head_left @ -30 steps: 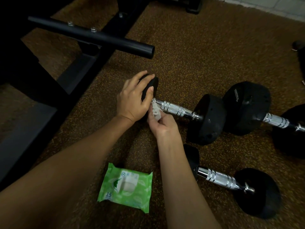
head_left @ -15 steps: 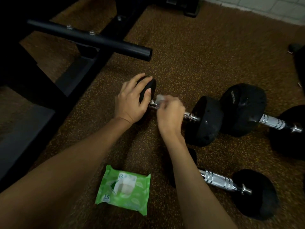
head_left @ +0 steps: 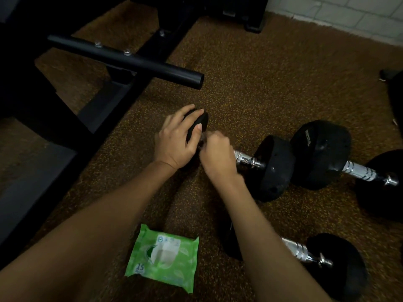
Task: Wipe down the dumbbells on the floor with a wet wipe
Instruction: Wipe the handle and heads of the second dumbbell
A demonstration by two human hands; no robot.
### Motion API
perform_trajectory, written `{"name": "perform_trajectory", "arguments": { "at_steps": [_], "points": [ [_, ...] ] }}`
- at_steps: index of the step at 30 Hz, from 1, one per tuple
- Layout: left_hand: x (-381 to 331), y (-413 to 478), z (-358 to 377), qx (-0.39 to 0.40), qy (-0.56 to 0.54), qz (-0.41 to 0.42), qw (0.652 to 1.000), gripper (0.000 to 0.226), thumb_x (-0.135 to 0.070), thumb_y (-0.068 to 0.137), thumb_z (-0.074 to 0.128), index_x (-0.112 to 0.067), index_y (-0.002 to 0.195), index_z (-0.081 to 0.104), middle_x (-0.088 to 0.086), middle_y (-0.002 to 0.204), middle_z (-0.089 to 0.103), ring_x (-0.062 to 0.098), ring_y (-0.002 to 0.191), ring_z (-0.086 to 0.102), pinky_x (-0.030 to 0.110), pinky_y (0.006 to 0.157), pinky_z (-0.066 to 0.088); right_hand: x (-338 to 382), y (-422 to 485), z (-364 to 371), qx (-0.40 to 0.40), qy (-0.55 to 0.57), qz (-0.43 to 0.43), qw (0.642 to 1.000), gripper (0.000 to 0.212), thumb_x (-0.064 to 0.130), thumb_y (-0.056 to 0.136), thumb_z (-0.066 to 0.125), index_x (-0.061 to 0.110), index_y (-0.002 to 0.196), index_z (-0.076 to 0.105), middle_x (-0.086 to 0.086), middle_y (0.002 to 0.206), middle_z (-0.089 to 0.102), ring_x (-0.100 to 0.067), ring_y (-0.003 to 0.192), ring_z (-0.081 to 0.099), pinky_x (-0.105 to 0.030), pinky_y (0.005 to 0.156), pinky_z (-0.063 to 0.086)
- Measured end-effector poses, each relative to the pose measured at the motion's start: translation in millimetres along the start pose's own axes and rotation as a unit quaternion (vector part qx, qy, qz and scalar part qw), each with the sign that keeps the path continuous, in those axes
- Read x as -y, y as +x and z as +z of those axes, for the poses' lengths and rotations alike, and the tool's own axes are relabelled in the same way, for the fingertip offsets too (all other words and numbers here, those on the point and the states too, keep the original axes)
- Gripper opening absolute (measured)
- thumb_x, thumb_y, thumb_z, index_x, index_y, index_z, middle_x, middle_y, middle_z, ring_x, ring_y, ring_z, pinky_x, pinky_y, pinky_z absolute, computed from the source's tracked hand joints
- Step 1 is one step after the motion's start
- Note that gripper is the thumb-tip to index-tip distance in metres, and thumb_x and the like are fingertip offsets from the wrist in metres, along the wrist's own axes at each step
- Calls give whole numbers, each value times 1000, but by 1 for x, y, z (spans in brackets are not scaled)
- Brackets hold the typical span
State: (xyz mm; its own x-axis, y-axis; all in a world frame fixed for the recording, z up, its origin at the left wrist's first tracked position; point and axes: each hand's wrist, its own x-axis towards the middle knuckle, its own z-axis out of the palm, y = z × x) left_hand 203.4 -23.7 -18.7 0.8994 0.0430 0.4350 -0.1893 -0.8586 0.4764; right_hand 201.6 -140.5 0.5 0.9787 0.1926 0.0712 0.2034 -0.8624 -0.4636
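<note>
A black dumbbell with a chrome handle [head_left: 248, 160] lies on the brown speckled floor mat. My left hand [head_left: 176, 140] grips its left head [head_left: 199, 124] from above. My right hand [head_left: 216, 154] is curled round the handle close to that head, and only a sliver of the wet wipe [head_left: 204, 136] shows above its fingers. A second dumbbell [head_left: 357, 171] lies end to end at the right. A third dumbbell [head_left: 305, 252] lies nearer me, partly under my right forearm.
A green pack of wet wipes [head_left: 165, 257] lies on the mat between my forearms. A black bench frame with a round tube [head_left: 130, 59] stands at the left and back. White wall tiles [head_left: 349, 12] border the mat at the top right.
My right hand slid along the handle out to the middle and back toward the left head. My left hand kept its hold on the head.
</note>
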Motion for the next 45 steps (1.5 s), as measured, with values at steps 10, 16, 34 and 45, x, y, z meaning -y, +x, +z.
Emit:
{"name": "perform_trajectory", "arguments": {
  "at_steps": [10, 16, 34, 45],
  "points": [
    [-1, 1, 0, 4, -4, -6, 1000, 44, -41, 95, 35, -26, 131, 54, -2, 140, 49, 23, 117, 51, 36, 88, 45, -11, -9, 10, -60, 17, -22, 998, 24, 2, 90, 50, -1, 109, 65, -18, 104, 65, -36, 97, 62, -42, 87, 49],
    [0, 0, 0, 2, -8, -4, 1000, 44, -40, 94, 35, -26, 132, 54, -2, 139, 49, 23, 117, 51, 37, 88, 47, -12, 18, -1, 39, -10, 49, 998, 27, 15, 98, 41, 2, 113, 60, -20, 111, 62, -39, 102, 59, -38, 82, 45],
    [0, -1, -1, 2, -15, -4, 1000, 44, -40, 94, 35, -26, 131, 54, -1, 140, 49, 23, 118, 51, 39, 90, 48, -10, 35, -9, 121, 38, 102, 987, 41, 34, 98, 39, 2, 112, 60, -25, 117, 59, -42, 107, 56, -39, 86, 45],
    [1, -3, 0, 0, -16, 0, 1000, 44, -40, 95, 34, -25, 131, 55, -1, 139, 50, 25, 116, 52, 43, 86, 50, -14, 10, -5, 80, -15, -23, 996, 25, 8, 93, 47, 6, 112, 62, -19, 107, 65, -38, 100, 61, -40, 85, 47]
  ]
}}
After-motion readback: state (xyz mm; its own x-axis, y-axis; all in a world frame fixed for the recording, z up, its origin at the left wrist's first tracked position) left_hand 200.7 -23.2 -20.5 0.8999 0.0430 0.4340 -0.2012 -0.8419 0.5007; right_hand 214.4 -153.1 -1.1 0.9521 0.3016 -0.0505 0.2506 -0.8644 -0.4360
